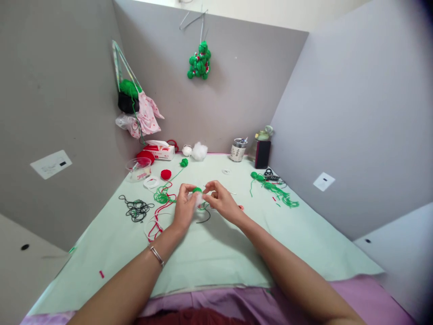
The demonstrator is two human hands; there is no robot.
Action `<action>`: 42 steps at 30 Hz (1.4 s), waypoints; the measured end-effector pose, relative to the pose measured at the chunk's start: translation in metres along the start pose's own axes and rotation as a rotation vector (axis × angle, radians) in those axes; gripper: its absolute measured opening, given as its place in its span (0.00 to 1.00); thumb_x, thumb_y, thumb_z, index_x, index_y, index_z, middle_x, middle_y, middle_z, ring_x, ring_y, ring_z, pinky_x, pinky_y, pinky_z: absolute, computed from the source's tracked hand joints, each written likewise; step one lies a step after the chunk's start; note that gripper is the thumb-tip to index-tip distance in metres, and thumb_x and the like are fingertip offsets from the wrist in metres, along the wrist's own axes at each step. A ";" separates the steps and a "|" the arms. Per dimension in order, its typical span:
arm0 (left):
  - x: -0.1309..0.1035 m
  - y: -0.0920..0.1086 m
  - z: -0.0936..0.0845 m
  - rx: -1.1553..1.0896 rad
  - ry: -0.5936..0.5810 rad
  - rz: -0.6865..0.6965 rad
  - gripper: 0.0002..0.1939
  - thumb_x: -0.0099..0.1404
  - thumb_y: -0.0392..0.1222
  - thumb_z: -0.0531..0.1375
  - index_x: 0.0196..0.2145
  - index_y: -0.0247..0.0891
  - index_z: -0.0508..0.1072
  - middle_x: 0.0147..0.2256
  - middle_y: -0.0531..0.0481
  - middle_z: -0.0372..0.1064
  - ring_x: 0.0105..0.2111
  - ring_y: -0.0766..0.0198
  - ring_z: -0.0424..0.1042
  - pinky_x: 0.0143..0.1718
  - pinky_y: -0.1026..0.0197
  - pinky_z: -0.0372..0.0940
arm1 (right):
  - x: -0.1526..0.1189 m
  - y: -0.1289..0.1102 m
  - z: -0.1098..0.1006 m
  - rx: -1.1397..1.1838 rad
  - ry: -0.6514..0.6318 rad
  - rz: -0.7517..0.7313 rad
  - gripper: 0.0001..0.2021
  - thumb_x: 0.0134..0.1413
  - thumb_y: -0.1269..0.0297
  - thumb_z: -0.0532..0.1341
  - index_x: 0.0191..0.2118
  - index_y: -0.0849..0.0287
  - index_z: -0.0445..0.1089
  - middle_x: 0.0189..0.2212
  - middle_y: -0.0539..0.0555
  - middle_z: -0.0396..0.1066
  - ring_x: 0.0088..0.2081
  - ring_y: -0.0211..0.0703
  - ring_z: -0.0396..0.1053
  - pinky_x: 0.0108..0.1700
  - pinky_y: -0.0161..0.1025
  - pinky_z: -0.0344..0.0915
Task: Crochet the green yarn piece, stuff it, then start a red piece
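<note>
My left hand is closed around a small green crocheted piece, held just above the middle of the table. White stuffing shows at the near side of this piece, by my left thumb. My right hand meets it from the right, thumb and fingers bent in a pinch at its edge. What sits between those right fingertips is too small to make out. A dark strand of yarn trails on the cloth below. Beyond my right hand the thin tip of a tool pokes out.
Green yarn, red yarn and a dark cord tangle lie left. A plastic tub, tissue box, white fluff, tin and phone stand behind. Scissors and green pieces lie right.
</note>
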State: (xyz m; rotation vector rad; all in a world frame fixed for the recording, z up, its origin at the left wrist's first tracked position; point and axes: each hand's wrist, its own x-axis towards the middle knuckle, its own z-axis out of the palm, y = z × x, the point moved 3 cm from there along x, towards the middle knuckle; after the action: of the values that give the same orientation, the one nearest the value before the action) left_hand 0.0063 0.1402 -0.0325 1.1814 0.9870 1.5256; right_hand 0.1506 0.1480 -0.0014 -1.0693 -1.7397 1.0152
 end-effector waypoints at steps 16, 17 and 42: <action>0.006 -0.001 -0.005 -0.039 -0.134 -0.097 0.20 0.55 0.50 0.70 0.39 0.39 0.69 0.35 0.52 0.71 0.32 0.63 0.73 0.33 0.61 0.69 | -0.003 -0.009 -0.001 -0.122 -0.052 0.002 0.11 0.56 0.58 0.56 0.28 0.57 0.65 0.22 0.46 0.65 0.24 0.36 0.55 0.28 0.35 0.51; 0.007 -0.003 -0.007 -0.038 -0.110 -0.098 0.19 0.54 0.48 0.71 0.38 0.39 0.69 0.34 0.53 0.71 0.30 0.64 0.72 0.31 0.63 0.68 | -0.006 -0.011 0.001 -0.141 -0.060 -0.019 0.09 0.56 0.59 0.56 0.29 0.57 0.65 0.22 0.46 0.65 0.25 0.37 0.56 0.30 0.35 0.51; -0.002 -0.002 0.000 -0.146 -0.088 -0.224 0.20 0.51 0.43 0.69 0.41 0.38 0.72 0.34 0.52 0.71 0.30 0.66 0.69 0.30 0.65 0.64 | 0.001 0.009 0.002 -0.124 0.116 0.044 0.08 0.49 0.61 0.56 0.23 0.56 0.61 0.18 0.44 0.55 0.23 0.35 0.51 0.28 0.35 0.47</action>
State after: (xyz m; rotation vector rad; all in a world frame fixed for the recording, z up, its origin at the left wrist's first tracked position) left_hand 0.0071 0.1386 -0.0350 0.9916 0.9009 1.3332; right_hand 0.1507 0.1513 -0.0105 -1.2253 -1.7084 0.8636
